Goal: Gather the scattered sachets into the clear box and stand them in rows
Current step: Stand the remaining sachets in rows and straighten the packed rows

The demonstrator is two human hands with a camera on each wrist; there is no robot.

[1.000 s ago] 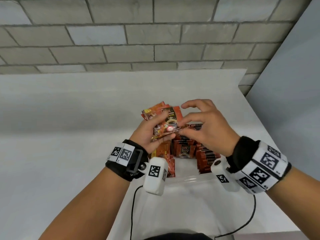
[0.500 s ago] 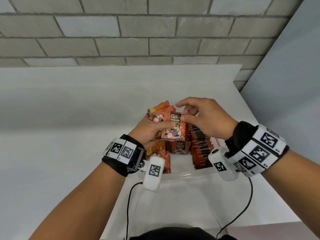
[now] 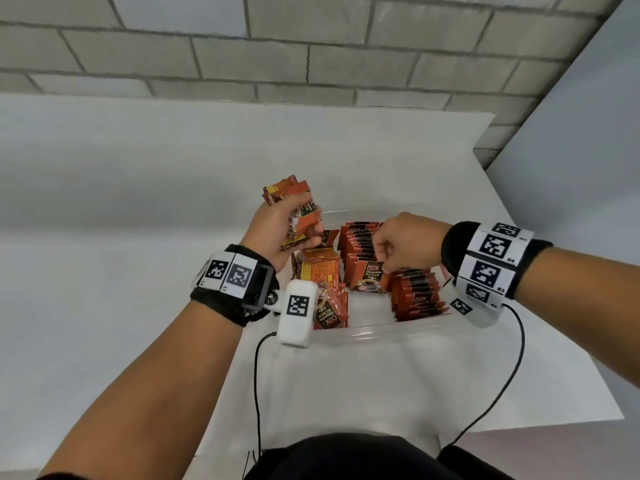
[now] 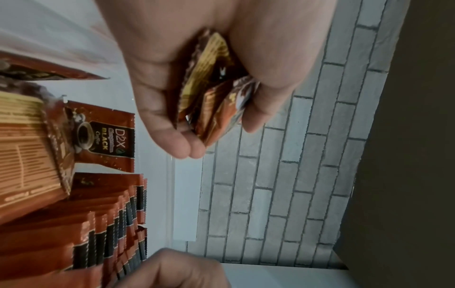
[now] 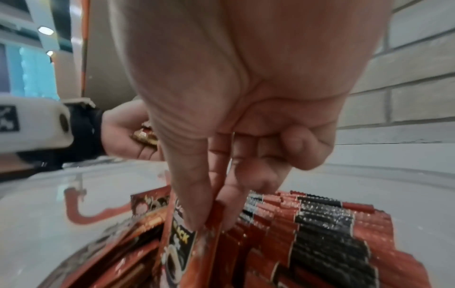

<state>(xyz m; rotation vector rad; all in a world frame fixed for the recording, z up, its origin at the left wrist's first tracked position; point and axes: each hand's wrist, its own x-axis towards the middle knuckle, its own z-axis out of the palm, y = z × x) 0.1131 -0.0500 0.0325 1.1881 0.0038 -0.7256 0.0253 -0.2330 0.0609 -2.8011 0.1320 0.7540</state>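
While left hand (image 3: 277, 233) clutches spare sachets (image 3: 294, 209), right hand (image 3: 401, 244) pinches one sachet (image 3: 369, 277) inside clear box (image 3: 381, 332).

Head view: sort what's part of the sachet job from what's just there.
Part of the job:
clear box
standing rows
front sachet, pinched by right hand
sachet bundle in left hand
loose sachets

Just there:
white table
brick wall

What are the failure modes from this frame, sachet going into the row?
1. The right hand pinches one sachet only by its top edge; it may tip forward instead of standing at the front of the row.
2. The left hand holds a loose fan of sachets over the clear box; one could slip.
3. Loose sachets lying at the left crowd that slot.
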